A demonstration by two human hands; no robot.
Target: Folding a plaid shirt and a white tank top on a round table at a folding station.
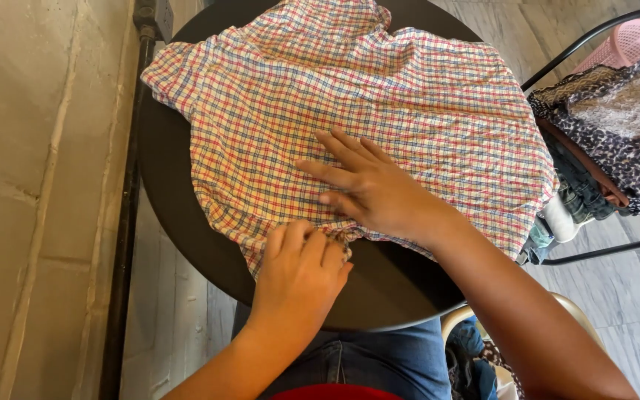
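A checked shirt (379, 96) in red, blue and cream lies spread across a round black table (179, 215). My right hand (368, 185) rests flat on the cloth near its front hem, fingers spread and pointing left. My left hand (301, 270) is curled at the shirt's near edge, its fingers pinching a bunched bit of the hem. The fingertips are tucked under and hidden.
A concrete wall (31, 185) and a black pipe (124, 222) run along the left. To the right stands a black-framed chair (594, 33) piled with patterned clothes (624, 126) and a pink basket (631, 41). My lap in blue jeans (379, 359) is under the table's near edge.
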